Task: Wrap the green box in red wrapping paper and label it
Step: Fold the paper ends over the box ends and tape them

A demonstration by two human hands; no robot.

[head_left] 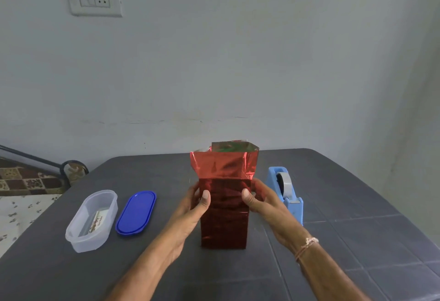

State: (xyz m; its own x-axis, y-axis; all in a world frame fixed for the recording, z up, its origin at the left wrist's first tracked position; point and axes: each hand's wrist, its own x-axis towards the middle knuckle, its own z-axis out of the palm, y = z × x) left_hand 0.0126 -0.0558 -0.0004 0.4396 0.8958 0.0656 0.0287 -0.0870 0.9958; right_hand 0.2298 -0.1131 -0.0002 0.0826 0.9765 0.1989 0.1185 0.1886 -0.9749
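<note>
Standing upright at frame centre, green box (pixel 227 152), sleeved in red wrapping paper (pixel 223 219), top flaps unfolded. Clamped high up between left hand (pixel 193 207) and right hand (pixel 260 203), thumbs on near face, fingers curled round sides.

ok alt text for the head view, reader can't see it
A left hand and right hand grip an upright red-wrapped box on a dark table, the paper's top end open. A clear tub and blue lid lie to its left, a tape dispenser to its right.
</note>
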